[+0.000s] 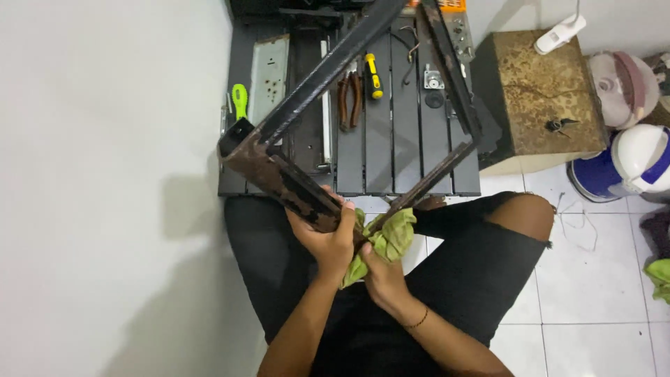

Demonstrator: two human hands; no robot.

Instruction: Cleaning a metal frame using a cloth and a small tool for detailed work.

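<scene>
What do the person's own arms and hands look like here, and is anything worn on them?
Both forearms are bare, with no sleeves in view and no gloves. The left hand carries no ring, watch or band that shows. The right hand is also ungloved; a thin dark bracelet circles its wrist. No markings show on either arm.

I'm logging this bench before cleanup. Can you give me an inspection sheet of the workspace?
Surface: low black slatted table.
Job's things: rusty dark square metal frame, green cloth at its near corner.
Clutter: pliers, yellow-handled screwdriver, green-handled tool, grey metal plate.
Hands: left hand grips the frame; right hand holds the cloth.
Cables: thin wire on the white tiled floor.
Surroundings: white wall, rusty box, white helmet.
</scene>
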